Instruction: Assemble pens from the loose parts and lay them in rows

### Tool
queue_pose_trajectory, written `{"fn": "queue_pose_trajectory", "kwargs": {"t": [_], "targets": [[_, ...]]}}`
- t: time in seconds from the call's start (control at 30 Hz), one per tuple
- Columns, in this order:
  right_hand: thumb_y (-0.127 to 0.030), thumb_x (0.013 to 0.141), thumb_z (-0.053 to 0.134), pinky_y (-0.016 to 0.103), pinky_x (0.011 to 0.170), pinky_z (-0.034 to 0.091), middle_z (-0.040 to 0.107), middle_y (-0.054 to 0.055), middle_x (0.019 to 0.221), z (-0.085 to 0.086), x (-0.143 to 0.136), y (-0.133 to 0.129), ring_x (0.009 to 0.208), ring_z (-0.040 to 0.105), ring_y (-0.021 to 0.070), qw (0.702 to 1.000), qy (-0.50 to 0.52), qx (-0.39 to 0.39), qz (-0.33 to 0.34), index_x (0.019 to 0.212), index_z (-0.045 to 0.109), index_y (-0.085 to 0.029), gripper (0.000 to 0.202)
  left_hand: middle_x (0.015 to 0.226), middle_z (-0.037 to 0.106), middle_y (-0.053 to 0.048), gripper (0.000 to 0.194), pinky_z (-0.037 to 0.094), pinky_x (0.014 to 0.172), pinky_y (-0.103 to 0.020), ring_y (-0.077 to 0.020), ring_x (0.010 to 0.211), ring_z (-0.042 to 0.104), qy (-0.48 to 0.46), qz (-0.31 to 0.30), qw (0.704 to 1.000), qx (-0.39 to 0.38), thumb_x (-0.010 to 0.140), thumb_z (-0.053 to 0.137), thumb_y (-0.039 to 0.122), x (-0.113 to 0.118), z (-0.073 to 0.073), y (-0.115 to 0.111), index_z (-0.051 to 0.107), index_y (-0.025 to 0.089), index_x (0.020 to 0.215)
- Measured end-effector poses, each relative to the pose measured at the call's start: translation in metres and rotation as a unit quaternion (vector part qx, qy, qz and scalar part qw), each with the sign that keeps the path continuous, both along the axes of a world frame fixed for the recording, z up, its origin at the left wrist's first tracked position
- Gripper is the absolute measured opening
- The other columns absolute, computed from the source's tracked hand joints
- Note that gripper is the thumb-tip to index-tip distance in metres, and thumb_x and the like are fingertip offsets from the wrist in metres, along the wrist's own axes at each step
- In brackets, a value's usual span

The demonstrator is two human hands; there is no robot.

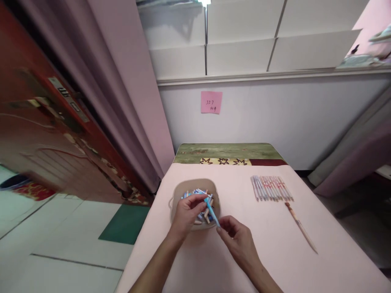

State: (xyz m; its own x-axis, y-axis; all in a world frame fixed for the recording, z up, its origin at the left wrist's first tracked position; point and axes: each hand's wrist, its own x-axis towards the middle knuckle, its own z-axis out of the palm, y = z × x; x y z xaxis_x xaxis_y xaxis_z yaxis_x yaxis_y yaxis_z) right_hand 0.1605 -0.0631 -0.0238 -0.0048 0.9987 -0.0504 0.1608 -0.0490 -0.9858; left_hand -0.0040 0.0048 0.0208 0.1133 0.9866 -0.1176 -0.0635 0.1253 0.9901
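A light blue pen-like stick [213, 211] is held at a slant between my two hands, over the near right side of a beige plastic basin [180, 188]. My left hand [187, 212] pinches its upper end. At its lower end, the thumb and fingers of my right hand [238, 239] are closed around the tip. Inside the basin lie several loose pen parts [209, 215] in blue, white and tan, partly hidden by my left hand. Whether the blue stick is a whole pen or only one part of it, I cannot tell.
On the right of the pink-covered table [241, 185] lies a neat row of pens [271, 188]. One longer pen with a brown top [301, 227] lies slanted below them. Behind the table is a wall with a pink note [211, 102]; a red door [61, 106] stands left.
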Motion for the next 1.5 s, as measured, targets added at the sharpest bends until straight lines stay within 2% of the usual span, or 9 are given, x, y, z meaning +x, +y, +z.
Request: {"fn": "queue_pose_trajectory", "kwargs": {"t": [0.1, 0.27, 0.37, 0.5, 0.7, 1.07, 1.27, 1.4, 1.5], "targets": [[-0.044, 0.080, 0.060, 0.024, 0.060, 0.047, 0.067, 0.005, 0.080, 0.002, 0.002, -0.004, 0.070, 0.060, 0.0174, 1.000, -0.007, 0.017, -0.013, 0.085, 0.066, -0.018, 0.026, 0.087, 0.072, -0.009, 0.037, 0.054, 0.073, -0.032, -0.0190, 0.073, 0.066, 0.020, -0.015, 1.000, 0.014, 0.072, 0.069, 0.036, 0.006, 0.003, -0.004, 0.070, 0.013, 0.101], [-0.049, 0.078, 0.061, 0.025, 0.057, 0.047, 0.066, 0.005, 0.075, -0.008, 0.024, -0.008, 0.067, 0.059, 0.0175, 0.997, -0.018, 0.030, -0.073, 0.085, 0.068, -0.018, 0.032, 0.095, 0.069, -0.008, 0.060, 0.054, 0.071, -0.033, -0.0196, 0.076, 0.066, 0.029, -0.002, 0.999, 0.017, 0.074, 0.066, 0.041, 0.010, 0.011, -0.013, 0.053, 0.017, 0.127], [-0.049, 0.078, 0.060, 0.026, 0.057, 0.046, 0.067, 0.004, 0.075, -0.018, 0.064, -0.010, 0.062, 0.058, 0.0172, 0.984, -0.084, 0.029, -0.155, 0.088, 0.068, -0.018, 0.034, 0.093, 0.070, -0.009, 0.051, 0.054, 0.072, -0.033, -0.0205, 0.076, 0.067, 0.056, -0.012, 0.998, 0.008, 0.073, 0.067, 0.045, 0.006, 0.009, -0.020, 0.060, 0.016, 0.114], [-0.048, 0.079, 0.054, 0.029, 0.061, 0.044, 0.067, 0.002, 0.076, -0.031, 0.132, -0.022, 0.067, 0.060, 0.0195, 0.930, -0.259, -0.009, -0.262, 0.089, 0.068, -0.023, 0.031, 0.082, 0.071, -0.008, 0.042, 0.053, 0.069, -0.032, -0.0195, 0.070, 0.065, 0.079, -0.039, 0.996, -0.015, 0.069, 0.069, 0.048, 0.001, -0.004, -0.033, 0.067, 0.015, 0.095], [-0.040, 0.083, 0.044, 0.029, 0.065, 0.042, 0.069, 0.003, 0.098, -0.048, 0.194, -0.036, 0.084, 0.063, 0.0223, 0.846, -0.426, -0.158, -0.280, 0.105, 0.066, -0.027, 0.034, 0.079, 0.070, -0.007, 0.042, 0.052, 0.070, -0.032, -0.0185, 0.070, 0.063, 0.082, -0.059, 0.994, -0.047, 0.068, 0.069, 0.049, 0.008, -0.013, -0.047, 0.068, 0.016, 0.093], [-0.030, 0.089, 0.040, 0.030, 0.063, 0.042, 0.067, 0.008, 0.098, -0.049, 0.205, -0.012, 0.085, 0.064, 0.0240, 0.784, -0.543, -0.192, -0.230, 0.103, 0.065, -0.024, 0.029, 0.077, 0.071, -0.007, 0.048, 0.052, 0.068, -0.032, -0.0192, 0.067, 0.065, 0.090, -0.063, 0.991, -0.076, 0.060, 0.072, 0.053, 0.025, -0.018, -0.054, 0.068, 0.016, 0.090], [-0.043, 0.090, 0.039, 0.031, 0.066, 0.046, 0.064, 0.008, 0.108, -0.042, 0.207, -0.017, 0.092, 0.063, 0.0241, 0.790, -0.529, -0.178, -0.255, 0.111, 0.060, -0.025, 0.035, 0.076, 0.070, -0.006, 0.046, 0.052, 0.065, -0.031, -0.0193, 0.066, 0.064, 0.096, -0.068, 0.991, -0.064, 0.062, 0.071, 0.053, 0.019, -0.022, -0.054, 0.068, 0.016, 0.089], [-0.053, 0.087, 0.037, 0.036, 0.069, 0.047, 0.063, 0.011, 0.110, -0.045, 0.213, -0.022, 0.092, 0.063, 0.0268, 0.788, -0.515, -0.205, -0.267, 0.114, 0.057, -0.022, 0.046, 0.082, 0.071, -0.005, 0.040, 0.052, 0.067, -0.031, -0.0206, 0.070, 0.064, 0.191, 0.024, 0.981, 0.019, 0.071, 0.065, 0.051, -0.005, -0.022, -0.053, 0.068, 0.020, 0.096], [-0.051, 0.087, 0.035, 0.038, 0.069, 0.048, 0.062, 0.013, 0.110, -0.052, 0.216, -0.023, 0.094, 0.062, 0.0284, 0.790, -0.521, -0.203, -0.251, 0.111, 0.059, -0.020, 0.046, 0.091, 0.070, -0.006, 0.031, 0.050, 0.075, -0.033, -0.0230, 0.081, 0.064, 0.330, 0.080, 0.929, 0.149, 0.076, 0.063, 0.043, -0.027, -0.025, -0.056, 0.068, 0.023, 0.099]]}}
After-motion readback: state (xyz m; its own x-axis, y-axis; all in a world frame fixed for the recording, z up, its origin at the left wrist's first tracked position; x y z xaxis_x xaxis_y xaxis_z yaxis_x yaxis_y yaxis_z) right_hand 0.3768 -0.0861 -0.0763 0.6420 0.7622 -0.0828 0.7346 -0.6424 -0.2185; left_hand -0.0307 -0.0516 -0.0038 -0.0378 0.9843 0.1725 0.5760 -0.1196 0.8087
